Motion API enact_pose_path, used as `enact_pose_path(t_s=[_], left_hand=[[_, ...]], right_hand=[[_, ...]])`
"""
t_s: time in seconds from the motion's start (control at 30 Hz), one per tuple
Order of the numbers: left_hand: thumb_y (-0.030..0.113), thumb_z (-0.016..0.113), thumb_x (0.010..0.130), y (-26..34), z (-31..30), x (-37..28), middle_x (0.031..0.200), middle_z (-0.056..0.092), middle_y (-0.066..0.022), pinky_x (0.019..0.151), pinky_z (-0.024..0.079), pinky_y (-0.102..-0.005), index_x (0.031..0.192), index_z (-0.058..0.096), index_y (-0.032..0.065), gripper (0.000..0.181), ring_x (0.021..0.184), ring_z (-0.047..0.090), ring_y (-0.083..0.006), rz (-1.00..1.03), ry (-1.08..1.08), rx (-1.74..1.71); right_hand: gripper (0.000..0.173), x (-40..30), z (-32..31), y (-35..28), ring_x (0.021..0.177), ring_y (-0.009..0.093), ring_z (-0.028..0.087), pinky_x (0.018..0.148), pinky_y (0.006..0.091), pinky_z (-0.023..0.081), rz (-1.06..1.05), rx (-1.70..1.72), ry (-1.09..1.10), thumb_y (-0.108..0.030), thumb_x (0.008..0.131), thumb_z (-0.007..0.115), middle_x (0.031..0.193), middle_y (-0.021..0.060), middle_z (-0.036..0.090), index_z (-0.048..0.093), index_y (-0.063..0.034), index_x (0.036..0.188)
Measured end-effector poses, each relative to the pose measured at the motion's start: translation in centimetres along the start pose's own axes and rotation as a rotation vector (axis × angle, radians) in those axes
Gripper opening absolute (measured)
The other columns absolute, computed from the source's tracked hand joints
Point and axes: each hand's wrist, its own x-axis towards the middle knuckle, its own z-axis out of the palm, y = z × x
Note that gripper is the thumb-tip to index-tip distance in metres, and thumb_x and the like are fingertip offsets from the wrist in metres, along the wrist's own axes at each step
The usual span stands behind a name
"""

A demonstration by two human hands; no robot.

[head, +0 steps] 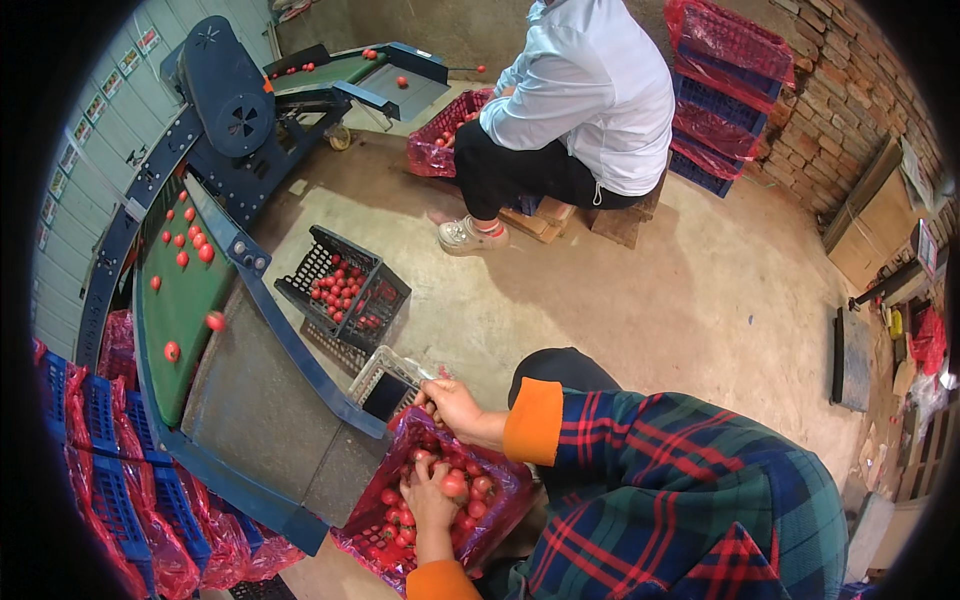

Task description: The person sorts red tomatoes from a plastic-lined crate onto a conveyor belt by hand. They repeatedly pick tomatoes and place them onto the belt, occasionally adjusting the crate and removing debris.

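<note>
My left hand [431,499] reaches down into a crate lined with red plastic film [499,499]. Its fingers are curled around a red tomato [452,484], with more small tomatoes [405,517] underneath. Just over the crate's far rim is my right hand [456,406], its fingers bent. Whether it pinches something small is unclear. Beside those fingers stands a pale plastic basket [367,373] with a dark flat panel [384,396] in it. The lower end of a grey chute [262,397] meets the lined crate.
Tomatoes lie on a green conveyor belt [169,315] edged by a blue metal frame [300,375]. A black crate [390,296] holds tomatoes. Stacked blue crates [120,480] fill the lower left. Another person [592,97] sits by a red-lined crate [429,154]; more crates [720,101] are stacked behind.
</note>
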Motion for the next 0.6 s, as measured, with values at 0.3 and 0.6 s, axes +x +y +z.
enact_pose_path(t_s=[0.3, 0.6], left_hand=[[0.046, 0.078, 0.065, -6.3, -1.2, -4.1, 0.105, 0.063, 0.0047, 0.075, 0.047, -0.0486, 0.095, 0.073, 0.0274, 0.035, 0.101, 0.057, -0.0224, -0.049, 0.274, 0.167], [0.037, 0.082, 0.066, -8.5, -2.5, -9.3, 0.131, 0.053, -0.0129, 0.107, 0.033, -0.0607, 0.124, 0.065, 0.0262, 0.061, 0.131, 0.043, -0.0344, -0.498, -0.122, -0.023]], right_hand=[[0.032, 0.1, 0.0, -1.2, 0.065, 0.014, 0.054, 0.059, 0.0295, 0.046, 0.051, -0.213, -0.028, -0.037, 0.101, 0.047, 0.076, 0.0037, 0.058, 0.064, -0.0097, 0.098], [0.030, 2.0, -2.3, 0.8, 0.054, 0.009, 0.044, 0.050, 0.0257, 0.035, 0.135, 0.114, -0.017, -0.037, 0.101, 0.057, 0.069, -0.0016, 0.051, 0.060, -0.0104, 0.089]])
